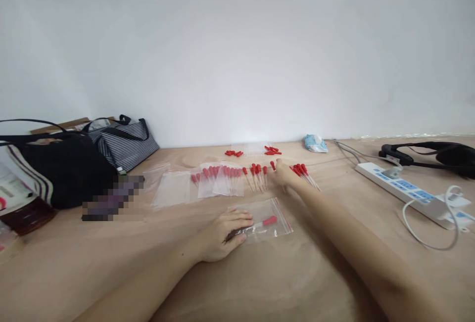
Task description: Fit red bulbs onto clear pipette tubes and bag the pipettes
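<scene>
A clear zip bag (261, 237) lies in front of me with one red-bulbed dropper (270, 220) inside it. My left hand (228, 233) is closed on the bag's left end, thumb below and fingers above. Farther off, my right hand (282, 174), slightly blurred, has its fingers closed around a dropper whose red bulb (273, 165) shows beside them. Several loose droppers (259, 169) lie just left of that hand, and another group of droppers (304, 169) lies to its right. Bagged droppers (222, 176) rest farther left.
Flat clear bags (172, 188) lie left of the bagged droppers. Loose red bulbs (233, 153) sit near the wall, by a blue-white crumpled item (315, 143). A power strip (411, 193) with cables and a black headset (426, 154) are right. Black bag (70, 163) and striped bag (126, 144) stand left.
</scene>
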The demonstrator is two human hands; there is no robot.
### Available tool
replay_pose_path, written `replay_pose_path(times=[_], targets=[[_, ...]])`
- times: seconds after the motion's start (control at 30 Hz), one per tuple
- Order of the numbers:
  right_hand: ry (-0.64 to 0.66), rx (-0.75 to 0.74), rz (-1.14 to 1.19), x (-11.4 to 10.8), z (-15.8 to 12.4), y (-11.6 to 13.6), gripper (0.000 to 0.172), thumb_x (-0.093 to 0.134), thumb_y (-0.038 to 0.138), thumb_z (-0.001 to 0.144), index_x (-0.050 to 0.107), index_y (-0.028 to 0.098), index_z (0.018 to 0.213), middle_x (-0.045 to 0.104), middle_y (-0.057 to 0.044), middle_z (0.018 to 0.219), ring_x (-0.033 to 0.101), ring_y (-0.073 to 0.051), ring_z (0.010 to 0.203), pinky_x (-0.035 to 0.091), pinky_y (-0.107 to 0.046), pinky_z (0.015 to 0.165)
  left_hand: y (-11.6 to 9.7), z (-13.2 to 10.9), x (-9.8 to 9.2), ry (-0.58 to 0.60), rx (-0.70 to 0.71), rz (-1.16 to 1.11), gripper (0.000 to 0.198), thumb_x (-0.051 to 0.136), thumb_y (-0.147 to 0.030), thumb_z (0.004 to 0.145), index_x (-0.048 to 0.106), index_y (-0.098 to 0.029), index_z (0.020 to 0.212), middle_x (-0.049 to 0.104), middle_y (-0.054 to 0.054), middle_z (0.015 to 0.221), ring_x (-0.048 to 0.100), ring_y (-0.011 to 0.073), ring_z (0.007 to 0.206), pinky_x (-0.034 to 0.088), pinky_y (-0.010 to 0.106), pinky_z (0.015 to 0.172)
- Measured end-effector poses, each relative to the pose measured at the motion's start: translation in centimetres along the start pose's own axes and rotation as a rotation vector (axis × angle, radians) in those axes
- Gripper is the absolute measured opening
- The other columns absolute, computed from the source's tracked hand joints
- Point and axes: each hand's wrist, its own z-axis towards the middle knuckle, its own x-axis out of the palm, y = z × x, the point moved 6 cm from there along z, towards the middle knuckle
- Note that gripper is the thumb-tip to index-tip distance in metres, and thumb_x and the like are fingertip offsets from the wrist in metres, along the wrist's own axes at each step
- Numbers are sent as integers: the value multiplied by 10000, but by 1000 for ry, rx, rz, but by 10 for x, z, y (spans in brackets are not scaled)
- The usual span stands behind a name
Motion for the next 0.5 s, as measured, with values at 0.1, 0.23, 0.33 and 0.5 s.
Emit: replay_pose_path(times=[0.1, 0.23, 0.33, 0.5], targets=[[-60, -24, 187, -16, -23, -13, 495, 425, 136, 722, 295, 105, 1198, 571, -43, 717, 570, -163, 646, 427, -251, 604, 1, 1, 1, 11, -1, -4, 337, 445, -228, 835, 511, -236, 1164, 489, 36, 1251, 418, 186, 1172, 257, 407, 1028], [-106, 45, 730, -15, -65, -34, 550, 397, 176, 734, 186, 193, 1242, 443, 53, 590, 485, -124, 446, 422, -251, 445, 3, 1, 2, 12, -2, -13, 332, 441, -223, 838, 516, -232, 1161, 492, 37, 1248, 422, 178, 1169, 242, 399, 1036], [-132, 61, 940, -7, -88, -39, 540, 451, 199, 712, 222, 222, 1201, 433, 59, 608, 480, -114, 444, 431, -251, 417, 3, 2, 2, 0, 8, -16, 330, 448, -223, 833, 522, -218, 1155, 504, 49, 1236, 431, 176, 1160, 254, 389, 1031], [-177, 89, 1113, 2, -99, -38, 506, 530, 252, 682, 279, 253, 1122, 450, 61, 654, 503, -108, 486, 460, -259, 438, 4, 2, 3, -15, 18, -20, 323, 446, -231, 836, 525, -221, 1149, 506, 46, 1233, 432, 174, 1159, 273, 378, 1021]])
